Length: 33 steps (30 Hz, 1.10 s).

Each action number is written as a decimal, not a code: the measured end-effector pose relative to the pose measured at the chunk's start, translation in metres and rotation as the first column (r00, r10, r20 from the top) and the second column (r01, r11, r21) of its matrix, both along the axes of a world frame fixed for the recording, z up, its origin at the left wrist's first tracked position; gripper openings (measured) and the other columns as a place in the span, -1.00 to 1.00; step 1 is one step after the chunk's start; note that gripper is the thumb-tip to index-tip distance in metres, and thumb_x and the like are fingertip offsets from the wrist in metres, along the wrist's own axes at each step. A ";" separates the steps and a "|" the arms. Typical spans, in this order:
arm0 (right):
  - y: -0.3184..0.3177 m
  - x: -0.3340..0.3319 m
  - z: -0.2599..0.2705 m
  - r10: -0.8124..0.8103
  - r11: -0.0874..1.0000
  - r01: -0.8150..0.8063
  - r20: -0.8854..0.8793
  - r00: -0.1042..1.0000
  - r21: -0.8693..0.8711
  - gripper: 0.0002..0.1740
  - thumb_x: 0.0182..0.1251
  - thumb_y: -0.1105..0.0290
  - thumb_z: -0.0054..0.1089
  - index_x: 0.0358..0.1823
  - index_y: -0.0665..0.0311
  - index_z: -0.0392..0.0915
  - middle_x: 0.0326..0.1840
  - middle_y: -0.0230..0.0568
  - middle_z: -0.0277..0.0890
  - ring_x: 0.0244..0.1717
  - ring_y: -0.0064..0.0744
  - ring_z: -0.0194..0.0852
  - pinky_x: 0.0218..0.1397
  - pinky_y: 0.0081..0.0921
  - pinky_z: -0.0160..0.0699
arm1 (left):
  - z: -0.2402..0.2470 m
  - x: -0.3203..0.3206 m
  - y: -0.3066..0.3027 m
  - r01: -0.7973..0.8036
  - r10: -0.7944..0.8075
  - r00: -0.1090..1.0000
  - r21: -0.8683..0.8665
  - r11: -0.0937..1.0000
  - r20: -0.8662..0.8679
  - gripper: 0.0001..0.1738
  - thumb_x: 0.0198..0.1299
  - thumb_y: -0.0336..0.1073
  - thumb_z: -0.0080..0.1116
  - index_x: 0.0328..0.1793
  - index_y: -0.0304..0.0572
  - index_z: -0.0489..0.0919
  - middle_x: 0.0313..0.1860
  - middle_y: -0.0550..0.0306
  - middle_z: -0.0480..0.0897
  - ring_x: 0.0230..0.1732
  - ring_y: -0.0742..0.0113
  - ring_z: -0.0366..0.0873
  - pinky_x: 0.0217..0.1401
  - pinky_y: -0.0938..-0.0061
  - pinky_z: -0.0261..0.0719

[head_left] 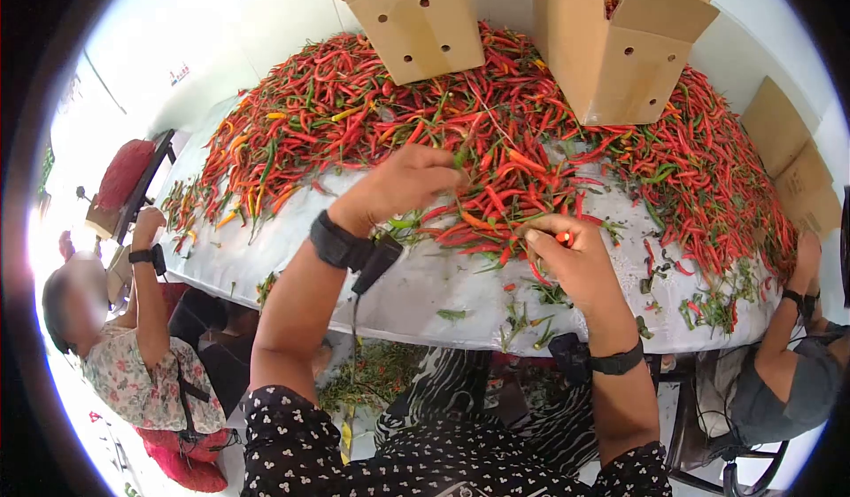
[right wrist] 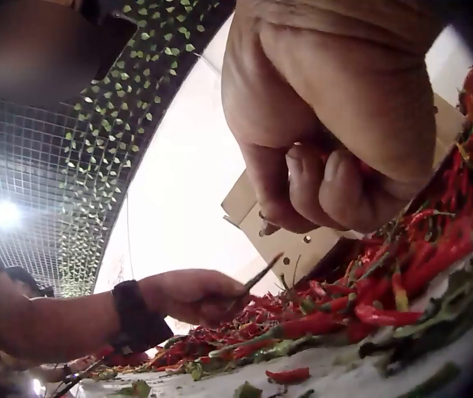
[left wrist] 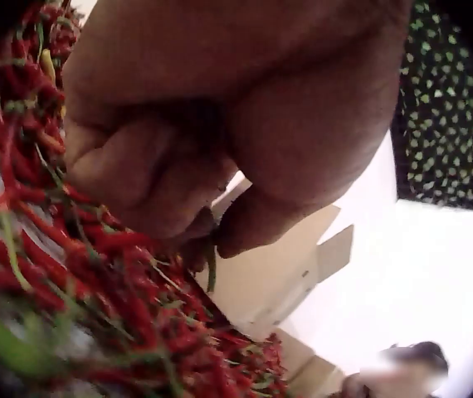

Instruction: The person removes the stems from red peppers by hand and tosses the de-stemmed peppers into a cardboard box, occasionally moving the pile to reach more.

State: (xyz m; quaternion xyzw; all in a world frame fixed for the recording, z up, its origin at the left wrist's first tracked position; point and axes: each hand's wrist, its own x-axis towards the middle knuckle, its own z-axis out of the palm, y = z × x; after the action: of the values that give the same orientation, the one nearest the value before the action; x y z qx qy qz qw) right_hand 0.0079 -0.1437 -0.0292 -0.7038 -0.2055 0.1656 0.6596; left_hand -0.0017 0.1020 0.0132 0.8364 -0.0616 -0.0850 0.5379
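My left hand (head_left: 403, 187) is over the front of a heap of red chilies (head_left: 345, 81), fingers curled. Its thumb and a finger pinch a thin green stem (left wrist: 212, 267), which also sticks out from that hand (right wrist: 203, 294) in the right wrist view. To the right, low over loose chilies, my right hand (head_left: 571, 258) curls round a red chili (head_left: 564, 238); a little red shows between its fingers in the right wrist view, the rest hidden by the palm. The two hands are apart, with chilies (head_left: 500, 205) lying between them.
Two cardboard boxes (head_left: 425, 32) (head_left: 633, 72) stand on the heap at the back. Green stems and scraps (head_left: 527, 324) lie on the white table covering (head_left: 398, 298) near its front edge. One person (head_left: 150, 355) sits at the left, another (head_left: 788, 382) at the right.
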 end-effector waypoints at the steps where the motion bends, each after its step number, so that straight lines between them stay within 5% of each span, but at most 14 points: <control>1: 0.000 0.000 0.001 -0.010 1.000 0.011 -0.025 1.000 0.025 -0.82 0.17 0.45 0.14 -0.27 0.42 0.57 -0.50 -0.42 0.47 -0.49 -0.71 0.31 -0.46 -0.68 0.29 | 0.002 -0.001 -0.016 0.010 -0.010 1.000 -0.002 1.000 -0.001 -0.79 0.17 -0.29 -0.01 -0.29 -0.30 0.55 -0.67 0.32 0.33 -0.64 0.62 0.21 -0.61 0.63 0.16; 3: -0.001 0.000 0.002 -0.029 0.998 0.032 -0.054 0.998 0.046 -0.81 0.18 0.45 0.13 -0.25 0.43 0.56 -0.51 -0.41 0.47 -0.51 -0.73 0.29 -0.49 -0.70 0.26 | 0.000 -0.003 -0.044 0.093 -0.107 0.994 -0.266 0.959 -0.037 -0.79 0.21 -0.34 -0.04 -0.16 -0.30 0.55 -0.64 0.42 0.30 -0.63 0.70 0.13 -0.62 0.72 0.05; 6: -0.004 0.002 0.000 -0.024 0.980 0.063 -0.200 0.980 0.190 -0.80 0.20 0.43 0.12 -0.24 0.44 0.55 -0.53 -0.42 0.45 -0.56 -0.77 0.25 -0.54 -0.75 0.18 | -0.013 0.000 -0.066 0.144 -0.185 0.981 -0.407 0.902 -0.062 -0.81 0.18 -0.37 -0.02 -0.16 -0.23 0.58 -0.66 0.40 0.34 -0.64 0.69 0.19 -0.62 0.69 0.11; 7: -0.007 0.005 -0.002 0.006 0.976 0.051 -0.260 0.966 0.211 -0.80 0.20 0.43 0.12 -0.24 0.44 0.54 -0.54 -0.43 0.44 -0.58 -0.78 0.23 -0.56 -0.76 0.14 | -0.012 0.001 -0.069 0.180 -0.220 0.974 -0.393 0.902 -0.058 -0.78 0.20 -0.40 -0.04 -0.10 -0.28 0.57 -0.59 0.36 0.42 -0.56 0.67 0.30 -0.52 0.68 0.26; 12: -0.007 0.007 -0.001 0.081 0.938 0.054 -0.369 0.926 0.342 -0.83 0.19 0.43 0.14 -0.29 0.42 0.54 -0.58 -0.48 0.41 -0.60 -0.81 0.18 -0.59 -0.77 0.07 | -0.028 0.006 -0.076 0.215 -0.162 0.968 -0.298 0.930 0.191 -0.78 0.20 -0.39 -0.01 -0.09 -0.33 0.55 -0.49 0.29 0.51 -0.36 0.62 0.42 -0.23 0.61 0.41; 14: -0.002 0.006 0.001 -0.120 0.982 0.149 -0.226 0.967 0.114 -0.84 0.15 0.44 0.17 -0.32 0.42 0.55 -0.57 -0.45 0.43 -0.56 -0.79 0.22 -0.55 -0.75 0.16 | -0.032 0.006 -0.075 0.240 -0.157 0.939 -0.258 0.936 0.306 -0.78 0.20 -0.39 0.00 -0.09 -0.35 0.54 -0.45 0.28 0.53 -0.29 0.60 0.44 -0.14 0.59 0.43; 16: 0.000 0.004 0.002 -0.156 0.985 0.163 -0.115 0.981 0.052 -0.85 0.13 0.46 0.17 -0.34 0.43 0.55 -0.56 -0.43 0.45 -0.54 -0.76 0.26 -0.51 -0.73 0.21 | -0.029 0.000 -0.074 0.089 -0.009 0.973 -0.336 0.938 0.233 -0.79 0.23 -0.33 0.04 -0.09 -0.31 0.50 -0.61 0.41 0.35 -0.62 0.69 0.15 -0.60 0.70 0.08; 17: 0.001 0.003 0.002 -0.182 0.983 0.182 0.003 0.983 -0.007 -0.85 0.12 0.47 0.18 -0.35 0.43 0.56 -0.55 -0.41 0.47 -0.51 -0.74 0.29 -0.48 -0.71 0.26 | -0.029 -0.001 -0.072 0.087 -0.008 0.974 -0.337 0.937 0.227 -0.79 0.23 -0.33 0.04 -0.09 -0.31 0.50 -0.61 0.41 0.35 -0.62 0.69 0.15 -0.60 0.70 0.08; 19: 0.002 0.003 -0.002 -0.169 0.985 0.172 0.086 0.982 -0.032 -0.86 0.10 0.49 0.17 -0.35 0.44 0.56 -0.54 -0.39 0.49 -0.49 -0.71 0.31 -0.44 -0.68 0.30 | -0.030 -0.003 -0.069 0.059 -0.021 0.996 -0.459 0.886 0.088 -0.77 0.26 -0.27 0.01 -0.13 -0.32 0.46 -0.65 0.39 0.30 -0.63 0.67 0.14 -0.61 0.69 0.08; 26: 0.003 -0.005 0.003 -0.114 0.989 0.133 0.260 0.959 -0.057 -0.87 0.06 0.55 0.15 -0.34 0.46 0.54 -0.50 -0.30 0.52 -0.46 -0.68 0.35 -0.40 -0.63 0.35 | -0.037 -0.002 -0.066 0.104 -0.091 0.995 -0.547 0.831 0.052 -0.72 0.32 -0.20 -0.11 -0.18 -0.30 0.45 -0.67 0.37 0.27 -0.66 0.65 0.12 -0.62 0.67 0.07; 28: 0.003 -0.004 -0.001 -0.078 0.995 0.095 0.380 0.922 -0.027 -0.87 0.05 0.56 0.15 -0.34 0.45 0.54 -0.49 -0.28 0.52 -0.46 -0.66 0.37 -0.39 -0.62 0.36 | -0.040 -0.001 -0.063 0.063 -0.164 0.983 -0.691 0.720 -0.081 -0.71 0.34 -0.19 -0.16 -0.25 -0.28 0.45 -0.66 0.36 0.29 -0.67 0.65 0.14 -0.62 0.67 0.06; 31: 0.001 -0.005 0.002 0.033 0.999 -0.010 0.472 0.881 -0.051 -0.87 0.03 0.54 0.17 -0.34 0.42 0.54 -0.50 -0.24 0.51 -0.47 -0.63 0.38 -0.41 -0.60 0.35 | -0.017 -0.013 -0.070 -0.041 -0.075 0.981 -0.567 0.823 -0.180 -0.68 0.35 -0.18 -0.22 -0.36 -0.22 0.42 -0.65 0.33 0.28 -0.67 0.61 0.13 -0.63 0.66 0.07; 32: -0.001 -0.006 0.006 0.111 0.992 -0.074 0.442 0.890 -0.101 -0.86 0.03 0.52 0.18 -0.35 0.41 0.54 -0.50 -0.22 0.51 -0.48 -0.62 0.37 -0.42 -0.59 0.33 | -0.023 -0.010 -0.065 -0.047 -0.068 0.981 -0.566 0.823 -0.179 -0.68 0.35 -0.18 -0.22 -0.36 -0.22 0.42 -0.65 0.33 0.28 -0.67 0.61 0.13 -0.63 0.66 0.07; 33: -0.003 -0.006 0.008 0.117 0.992 -0.081 0.443 0.889 -0.099 -0.86 0.03 0.52 0.18 -0.35 0.41 0.54 -0.50 -0.22 0.51 -0.48 -0.62 0.37 -0.42 -0.59 0.33 | -0.032 -0.004 -0.057 0.091 -0.033 0.988 -0.409 0.908 0.148 -0.67 0.35 -0.16 -0.23 -0.40 -0.20 0.39 -0.64 0.30 0.29 -0.67 0.58 0.15 -0.63 0.64 0.08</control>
State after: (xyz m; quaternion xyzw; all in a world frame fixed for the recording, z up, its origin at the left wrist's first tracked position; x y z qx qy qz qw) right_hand 0.0017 -0.1465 -0.0208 -0.7368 -0.3806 0.0404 0.5574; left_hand -0.0059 0.0445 -0.0190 0.7048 -0.1418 -0.0294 0.6945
